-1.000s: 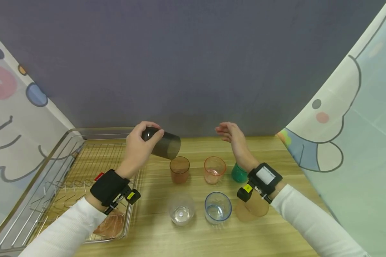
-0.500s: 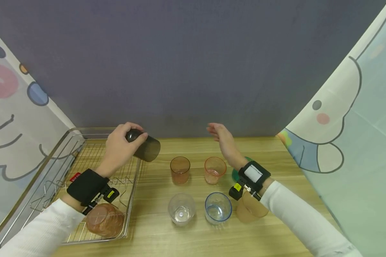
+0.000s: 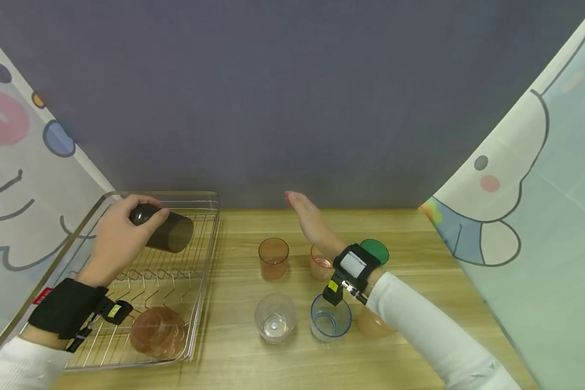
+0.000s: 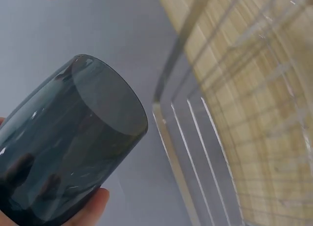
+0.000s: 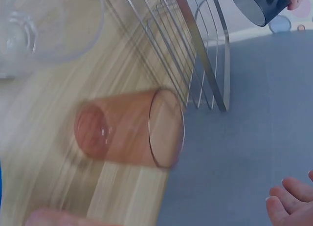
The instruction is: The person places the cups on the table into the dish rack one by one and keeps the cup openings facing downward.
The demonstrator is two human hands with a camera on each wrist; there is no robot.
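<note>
My left hand (image 3: 122, 233) grips a dark grey see-through cup (image 3: 171, 232) by its base end, fingers and thumb around it. The cup (image 4: 73, 138) is tilted with its mouth toward the right, above the back of the wire dish rack (image 3: 201, 292). My right hand (image 3: 309, 216) holds nothing; its fingers are straight, in the air behind the cups. Nearest to it are a brown-orange cup (image 3: 273, 260) and a red-rimmed pink cup (image 3: 320, 264), partly covered by my wrist. In the right wrist view the brown-orange cup (image 5: 127, 128) stands close beside the rack.
A brownish-pink cup (image 3: 158, 333) lies in the rack's front right corner. On the wooden table (image 3: 234, 368) stand a clear cup (image 3: 275, 318), a blue-rimmed cup (image 3: 329, 319), a green cup (image 3: 375, 251) and an amber cup (image 3: 372, 324) under my right arm. A grey wall (image 3: 292, 108) closes off the back.
My left hand has carried the dark grey cup leftward, from beside the brown-orange cup to over the rack. My right hand has also drifted left, uncovering the green cup.
</note>
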